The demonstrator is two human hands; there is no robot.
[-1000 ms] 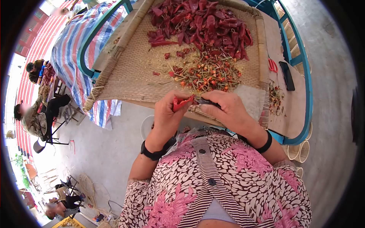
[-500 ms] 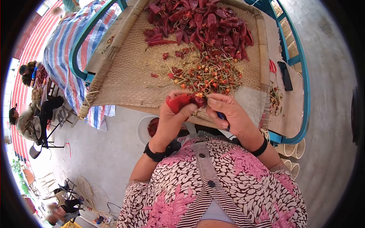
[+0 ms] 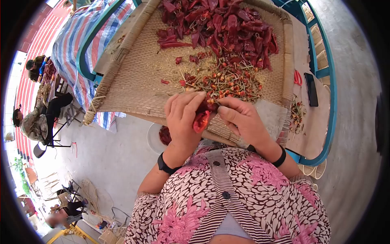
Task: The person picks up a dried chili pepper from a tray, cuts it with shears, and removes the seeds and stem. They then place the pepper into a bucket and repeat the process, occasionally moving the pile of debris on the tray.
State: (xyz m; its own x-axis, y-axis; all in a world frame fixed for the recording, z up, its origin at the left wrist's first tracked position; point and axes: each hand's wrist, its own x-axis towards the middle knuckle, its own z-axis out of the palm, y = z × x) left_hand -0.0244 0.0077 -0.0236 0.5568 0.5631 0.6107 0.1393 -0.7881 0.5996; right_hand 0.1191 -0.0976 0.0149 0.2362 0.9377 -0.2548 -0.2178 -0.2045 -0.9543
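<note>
My left hand (image 3: 180, 114) is closed around a dried red chili pepper (image 3: 202, 121), its cut side showing bright red below the fingers. My right hand (image 3: 245, 121) is closed too, thumb and forefinger pinching at the pepper's stem end. The blue-handled tool seen in that hand a moment ago is now hidden by the fingers. Just beyond both hands, a heap of cut stems and seeds (image 3: 231, 83) lies on a woven tray (image 3: 138, 77). A large pile of dark red chili peppers (image 3: 227, 28) covers the tray's far side.
Right of the tray are red-handled scissors (image 3: 298, 77), a black phone (image 3: 311, 90) and some stem scraps (image 3: 297, 116). A teal metal frame (image 3: 331, 118) curves around the right side. A white bucket (image 3: 155, 138) with red pieces stands below. Other people sit at the left.
My left hand has turned over the pepper, its back now facing up, and the cut opening points down. The blue handle in my right hand has gone out of sight. The view has shifted slightly.
</note>
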